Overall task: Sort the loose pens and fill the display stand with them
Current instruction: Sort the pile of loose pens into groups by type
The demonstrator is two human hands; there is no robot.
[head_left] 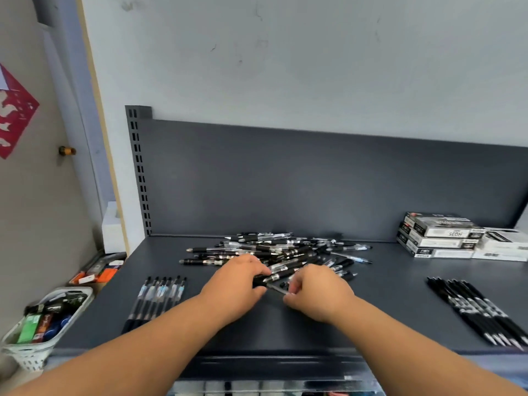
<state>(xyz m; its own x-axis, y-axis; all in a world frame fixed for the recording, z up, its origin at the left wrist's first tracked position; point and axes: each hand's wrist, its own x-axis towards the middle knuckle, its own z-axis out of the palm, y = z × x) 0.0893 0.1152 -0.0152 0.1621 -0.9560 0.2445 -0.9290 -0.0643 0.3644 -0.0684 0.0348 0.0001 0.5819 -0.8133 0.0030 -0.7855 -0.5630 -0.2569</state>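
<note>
Shelf [385, 304] lying open at front centre, pile of pens [285, 250] sprawling at back centre, boxes [440, 235] sitting in back right corner, left row [155, 298] and right row [477, 307] lining the front corners, left hand [237, 287] and right hand [317, 295] both clamping fingers on one pen [271, 284] at pile's near edge.

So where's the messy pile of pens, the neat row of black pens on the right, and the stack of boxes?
Pile of loose pens [274, 248]: head view, middle of the heap.
Row of black pens [480, 310]: head view, barrels mid-row.
Stack of boxes [445, 232]: head view, front of top box.
</note>
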